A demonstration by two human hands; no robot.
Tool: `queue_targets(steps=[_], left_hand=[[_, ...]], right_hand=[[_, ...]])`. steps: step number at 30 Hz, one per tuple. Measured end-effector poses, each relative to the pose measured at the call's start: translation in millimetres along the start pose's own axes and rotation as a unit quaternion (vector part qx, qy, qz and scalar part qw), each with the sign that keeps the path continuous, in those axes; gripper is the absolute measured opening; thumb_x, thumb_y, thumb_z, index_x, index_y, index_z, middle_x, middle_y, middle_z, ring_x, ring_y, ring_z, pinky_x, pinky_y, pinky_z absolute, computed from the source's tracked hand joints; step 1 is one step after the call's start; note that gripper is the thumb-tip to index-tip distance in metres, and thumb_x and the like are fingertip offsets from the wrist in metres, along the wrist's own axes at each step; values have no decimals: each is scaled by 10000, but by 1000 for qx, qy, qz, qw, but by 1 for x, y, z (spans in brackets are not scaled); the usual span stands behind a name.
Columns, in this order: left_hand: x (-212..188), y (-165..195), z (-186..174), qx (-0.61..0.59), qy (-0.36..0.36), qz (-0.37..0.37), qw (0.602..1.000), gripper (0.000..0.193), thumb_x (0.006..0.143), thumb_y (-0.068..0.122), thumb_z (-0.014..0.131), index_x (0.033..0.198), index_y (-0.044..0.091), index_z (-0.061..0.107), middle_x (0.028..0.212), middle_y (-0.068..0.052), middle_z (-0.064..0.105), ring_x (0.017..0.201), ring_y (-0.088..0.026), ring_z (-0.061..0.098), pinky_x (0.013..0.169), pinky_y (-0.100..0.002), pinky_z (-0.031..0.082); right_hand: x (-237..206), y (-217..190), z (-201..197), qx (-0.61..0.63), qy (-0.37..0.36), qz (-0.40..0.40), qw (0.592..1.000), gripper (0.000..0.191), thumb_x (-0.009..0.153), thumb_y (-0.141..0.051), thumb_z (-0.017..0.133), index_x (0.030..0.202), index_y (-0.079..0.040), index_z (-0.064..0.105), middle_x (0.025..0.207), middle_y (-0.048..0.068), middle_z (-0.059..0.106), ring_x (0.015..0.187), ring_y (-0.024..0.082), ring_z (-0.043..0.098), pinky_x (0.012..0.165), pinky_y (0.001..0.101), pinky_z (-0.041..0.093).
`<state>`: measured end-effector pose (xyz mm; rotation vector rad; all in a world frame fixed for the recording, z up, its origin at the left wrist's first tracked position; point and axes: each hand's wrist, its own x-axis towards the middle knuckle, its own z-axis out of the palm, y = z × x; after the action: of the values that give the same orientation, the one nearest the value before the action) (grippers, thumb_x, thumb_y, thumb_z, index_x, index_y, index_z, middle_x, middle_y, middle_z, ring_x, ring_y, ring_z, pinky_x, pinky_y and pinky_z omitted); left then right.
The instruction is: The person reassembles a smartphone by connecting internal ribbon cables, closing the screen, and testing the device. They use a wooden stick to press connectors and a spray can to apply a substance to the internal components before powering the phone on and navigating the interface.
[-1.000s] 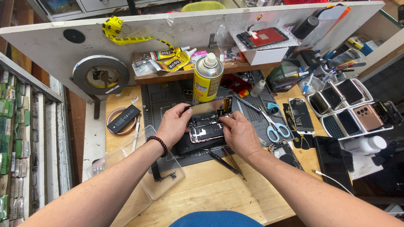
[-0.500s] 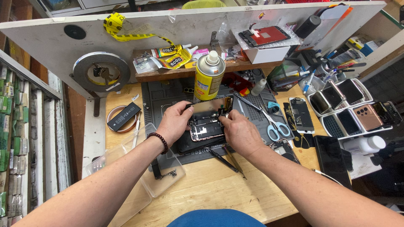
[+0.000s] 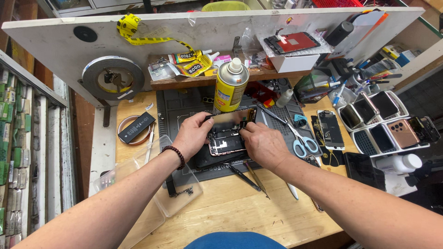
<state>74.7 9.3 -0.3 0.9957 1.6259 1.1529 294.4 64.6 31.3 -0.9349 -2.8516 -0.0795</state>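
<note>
An opened smartphone point(image 3: 226, 142) lies on a dark work mat point(image 3: 184, 108), its insides showing. Its screen panel point(image 3: 230, 119) stands tilted up at the far edge. My left hand point(image 3: 194, 133), with a bead bracelet on the wrist, pinches the panel's left corner and rests on the phone's left side. My right hand point(image 3: 260, 145) presses on the phone's right side, fingertips at the panel's lower right corner. Whether the panel is still joined to the body is hidden by my fingers.
A yellow spray can point(image 3: 230, 85) stands just behind the phone. Scissors point(image 3: 300, 140), tweezers point(image 3: 251, 177) and a white stick point(image 3: 293, 190) lie to the right and front. A clear plastic lid point(image 3: 152, 184) sits at front left. Trays of phones point(image 3: 383, 122) are at far right.
Both hands stay on the phone; the fingers have shifted slightly along the raised screen panel. Nothing else has moved.
</note>
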Motion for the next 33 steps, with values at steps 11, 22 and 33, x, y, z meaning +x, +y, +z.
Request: queue_targets(steps=[11,22,33], left_hand=[[1,-2,0,-20,-1,0,1000,301,996,229,597,1230,61,682,973,-15,707,783,-82,656,637,-270,602],[-2,0,-1,-12,-6,-1,1000,306,999,233,596,1237,64,687,990,-26,722,796,-91,671,652,-260,608],[0,-6,-1,-29,-11,6,999,317,1000,242,596,1248,64,682,992,-14,713,794,-74,658,648,-259,606]], right_hand=[[-9,15,20,127,61,40,989,237,892,-110,678,1114,-117,761,989,43,671,980,257,651,834,391,555],[-7,9,8,75,25,19,997,301,859,-90,695,1159,-92,714,1004,67,643,951,261,647,820,399,567],[-9,11,8,99,31,23,994,314,862,-71,681,1175,-82,703,1001,87,649,958,286,664,806,411,570]])
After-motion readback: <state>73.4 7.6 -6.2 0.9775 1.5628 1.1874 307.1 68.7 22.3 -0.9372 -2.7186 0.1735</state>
